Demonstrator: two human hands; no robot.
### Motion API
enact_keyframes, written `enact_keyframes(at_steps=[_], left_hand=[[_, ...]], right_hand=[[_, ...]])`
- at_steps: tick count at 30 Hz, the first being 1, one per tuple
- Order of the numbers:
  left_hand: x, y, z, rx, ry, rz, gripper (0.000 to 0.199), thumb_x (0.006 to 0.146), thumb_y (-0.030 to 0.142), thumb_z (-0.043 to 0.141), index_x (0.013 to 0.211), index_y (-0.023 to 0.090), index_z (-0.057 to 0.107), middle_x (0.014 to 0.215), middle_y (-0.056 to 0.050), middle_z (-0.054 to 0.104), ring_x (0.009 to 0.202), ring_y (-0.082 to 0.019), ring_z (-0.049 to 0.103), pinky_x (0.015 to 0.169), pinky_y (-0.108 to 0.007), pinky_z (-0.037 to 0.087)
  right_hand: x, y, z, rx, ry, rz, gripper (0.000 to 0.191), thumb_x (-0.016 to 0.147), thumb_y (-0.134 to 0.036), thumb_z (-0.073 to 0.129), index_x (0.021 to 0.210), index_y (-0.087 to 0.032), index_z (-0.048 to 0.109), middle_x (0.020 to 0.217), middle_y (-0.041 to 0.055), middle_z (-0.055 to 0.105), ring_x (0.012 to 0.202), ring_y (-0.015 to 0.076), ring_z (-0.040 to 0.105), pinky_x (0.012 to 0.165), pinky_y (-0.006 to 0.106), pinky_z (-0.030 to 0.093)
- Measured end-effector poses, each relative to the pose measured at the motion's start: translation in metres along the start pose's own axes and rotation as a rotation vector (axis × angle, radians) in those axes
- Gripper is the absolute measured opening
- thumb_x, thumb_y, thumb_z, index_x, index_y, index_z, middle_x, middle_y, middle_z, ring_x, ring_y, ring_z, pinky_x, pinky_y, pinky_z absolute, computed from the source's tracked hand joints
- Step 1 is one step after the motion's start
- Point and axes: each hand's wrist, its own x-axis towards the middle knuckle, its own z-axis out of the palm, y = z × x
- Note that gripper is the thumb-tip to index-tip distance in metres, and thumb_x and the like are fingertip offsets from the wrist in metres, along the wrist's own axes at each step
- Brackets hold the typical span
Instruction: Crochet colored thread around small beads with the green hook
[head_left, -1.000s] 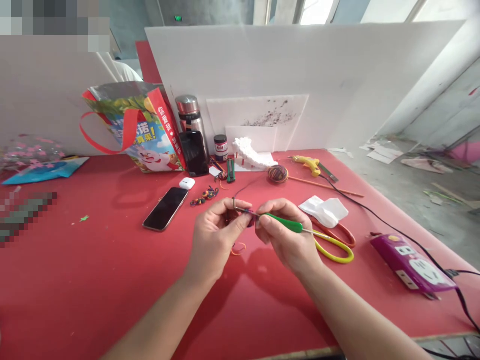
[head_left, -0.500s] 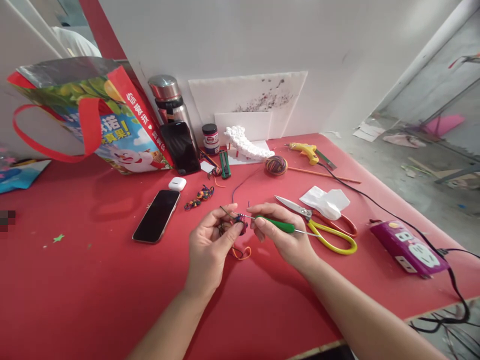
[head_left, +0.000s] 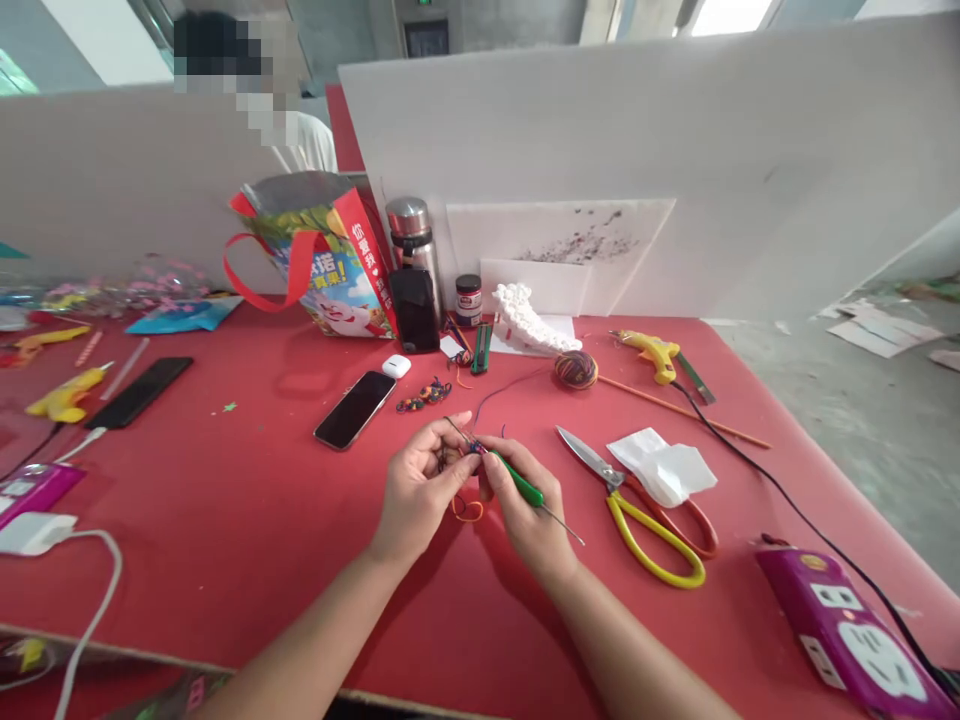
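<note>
The left hand's (head_left: 418, 488) fingers cover most of the small yarn piece (head_left: 474, 450); the tip of the green-handled hook (head_left: 521, 482) cannot be made out there. Near the desk's (head_left: 262, 560) far edge, a standing phone (head_left: 415, 315) hides the steel flask's (head_left: 411, 222) lower front. White tissue (head_left: 671, 472) covers part of the scissors' (head_left: 641, 520) red handle. The picture cuts off the right-hand power strip (head_left: 832, 610).
</note>
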Motion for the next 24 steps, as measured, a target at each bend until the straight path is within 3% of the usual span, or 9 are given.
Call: enact_keyframes(at_steps=[6, 12, 17, 20, 24], left_hand=[[-0.021, 0.014, 0.013, 0.094, 0.044, 0.124, 0.049, 0.084, 0.031, 0.088, 0.129, 0.019, 0.075, 0.08, 0.004, 0.064, 0.064, -0.008, 0.055, 0.059, -0.019, 0.054], [-0.03, 0.033, 0.011, 0.047, -0.067, 0.286, 0.055, 0.082, 0.02, 0.089, 0.135, 0.021, 0.075, 0.079, 0.005, 0.065, 0.064, -0.006, 0.058, 0.063, -0.017, 0.056], [-0.026, 0.048, 0.011, -0.013, -0.19, 0.38, 0.051, 0.083, 0.013, 0.088, 0.132, 0.023, 0.079, 0.08, 0.005, 0.068, 0.066, -0.006, 0.063, 0.067, -0.016, 0.06], [-0.023, 0.051, 0.014, -0.074, -0.226, 0.39, 0.055, 0.083, 0.012, 0.088, 0.135, 0.027, 0.079, 0.08, 0.005, 0.069, 0.073, -0.007, 0.068, 0.074, -0.016, 0.062], [-0.014, 0.047, 0.013, -0.182, -0.225, 0.279, 0.051, 0.08, 0.017, 0.093, 0.129, 0.027, 0.082, 0.083, 0.004, 0.068, 0.074, -0.007, 0.064, 0.074, -0.017, 0.062]], right_hand=[[-0.004, -0.017, -0.002, 0.162, 0.017, 0.001, 0.017, 0.103, -0.032, 0.069, 0.104, -0.02, 0.082, 0.072, -0.0001, 0.07, 0.061, 0.0125, 0.063, 0.061, 0.026, 0.053], [-0.012, -0.039, 0.0, 0.202, 0.006, -0.113, 0.013, 0.103, -0.028, 0.07, 0.106, -0.021, 0.081, 0.074, -0.0013, 0.07, 0.062, 0.0115, 0.065, 0.062, 0.025, 0.056], [-0.008, -0.055, -0.01, 0.045, -0.034, -0.297, 0.013, 0.105, -0.025, 0.068, 0.11, -0.023, 0.08, 0.079, -0.0002, 0.072, 0.063, 0.0112, 0.064, 0.061, 0.025, 0.054], [-0.001, -0.061, -0.018, -0.06, -0.058, -0.407, 0.015, 0.106, -0.024, 0.068, 0.114, -0.023, 0.081, 0.085, 0.0017, 0.074, 0.066, 0.012, 0.064, 0.064, 0.028, 0.054], [0.006, -0.059, -0.02, -0.137, -0.064, -0.528, 0.019, 0.107, -0.022, 0.067, 0.12, -0.024, 0.08, 0.088, 0.0023, 0.075, 0.068, 0.0129, 0.065, 0.067, 0.03, 0.056]])
